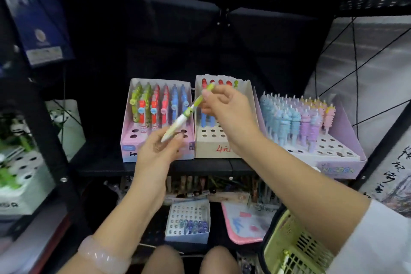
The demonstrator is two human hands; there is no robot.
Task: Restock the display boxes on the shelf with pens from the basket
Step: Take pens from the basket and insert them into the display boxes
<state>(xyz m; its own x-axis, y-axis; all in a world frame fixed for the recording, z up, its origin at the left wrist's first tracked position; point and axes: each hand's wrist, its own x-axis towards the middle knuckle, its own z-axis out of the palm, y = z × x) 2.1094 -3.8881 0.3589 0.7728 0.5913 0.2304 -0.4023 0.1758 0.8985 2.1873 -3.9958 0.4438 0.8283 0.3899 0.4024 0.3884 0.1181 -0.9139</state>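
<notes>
Pens from the basket point(291, 244) are going into the display boxes, and in the head view one green pen point(188, 112) hangs in the air over the shelf point(211, 168), between the pink left box point(155, 122) and the cream middle box point(219, 140). Its long axis runs on a diagonal: the decorated top points up and toward the back right, the pale lower end down and toward the front left. The right hand point(224, 104) pinches the upper part between thumb and fingertips; the left hand point(159, 151) pinches the lower end with curled fingers. To seat it well, I judge the pen should be swung upright, tip down, over an empty hole in a green row, then lowered straight so neighbouring pens are not knocked. The basket sits at the lower right, below the shelf's front edge.
</notes>
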